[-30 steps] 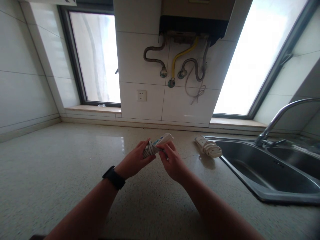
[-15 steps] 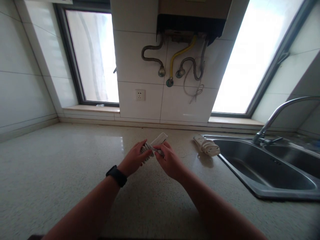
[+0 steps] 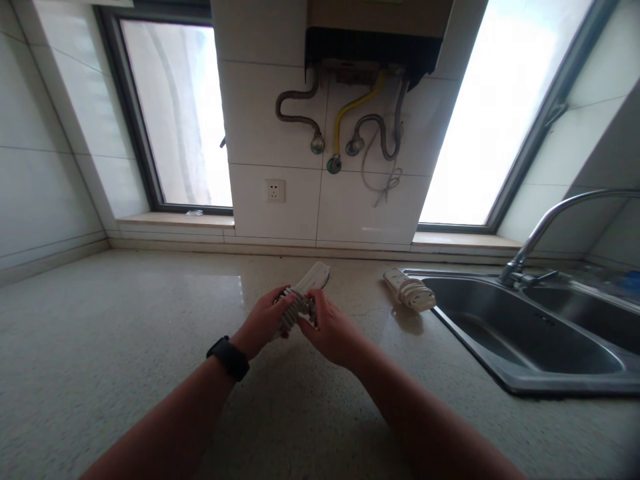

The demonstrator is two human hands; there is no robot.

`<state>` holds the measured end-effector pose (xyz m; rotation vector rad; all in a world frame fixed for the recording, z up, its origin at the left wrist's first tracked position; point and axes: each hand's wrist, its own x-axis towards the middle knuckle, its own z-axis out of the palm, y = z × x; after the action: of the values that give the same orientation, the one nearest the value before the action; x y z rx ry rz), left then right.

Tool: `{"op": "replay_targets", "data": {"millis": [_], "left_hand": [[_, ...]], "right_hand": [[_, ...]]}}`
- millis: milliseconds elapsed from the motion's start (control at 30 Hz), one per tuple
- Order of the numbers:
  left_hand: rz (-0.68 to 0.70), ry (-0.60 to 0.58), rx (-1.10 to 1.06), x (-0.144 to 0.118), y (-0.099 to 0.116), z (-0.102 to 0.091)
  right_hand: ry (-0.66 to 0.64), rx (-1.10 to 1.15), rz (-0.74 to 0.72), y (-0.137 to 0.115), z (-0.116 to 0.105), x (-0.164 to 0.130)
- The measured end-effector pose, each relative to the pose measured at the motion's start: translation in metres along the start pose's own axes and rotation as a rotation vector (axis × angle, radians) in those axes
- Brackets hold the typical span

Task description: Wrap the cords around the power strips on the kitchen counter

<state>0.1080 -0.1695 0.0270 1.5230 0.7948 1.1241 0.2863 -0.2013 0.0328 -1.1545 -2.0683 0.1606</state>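
Observation:
A white power strip with its cord wound round it in several turns is held just over the counter, tilted up to the right. My left hand, a black watch on its wrist, is closed round the lower part and the wound cord. On the right side of the coils, my right hand pinches the cord with thumb and fingers; the exact piece is partly hidden behind them. Another white power strip, its cord also wrapped round it, lies on the counter by the sink.
A steel double sink with a chrome faucet is set into the speckled counter at right. A wall socket sits on the tiles behind. Above hangs a water heater with bent hoses and a yellow pipe.
My right fingers have shifted slightly left and down along the coils, and the strip has turned so more of the wound cord shows. The whole view has moved a little.

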Motion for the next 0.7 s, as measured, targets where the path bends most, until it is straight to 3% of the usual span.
{"op": "replay_targets", "data": {"millis": [333,533,700], "left_hand": [[-0.048,-0.055,-0.133,-0.005,0.004,0.002],[-0.035,0.008,-0.196,-0.002,0.002,0.004],[-0.012,0.087,-0.267,-0.002,0.004,0.011]], "right_hand": [[0.036,-0.040,-0.148,0.010,-0.004,0.002],[0.194,0.037,-0.049,0.008,0.001,0.002],[0.253,0.071,-0.025,0.000,-0.001,0.003]]}}
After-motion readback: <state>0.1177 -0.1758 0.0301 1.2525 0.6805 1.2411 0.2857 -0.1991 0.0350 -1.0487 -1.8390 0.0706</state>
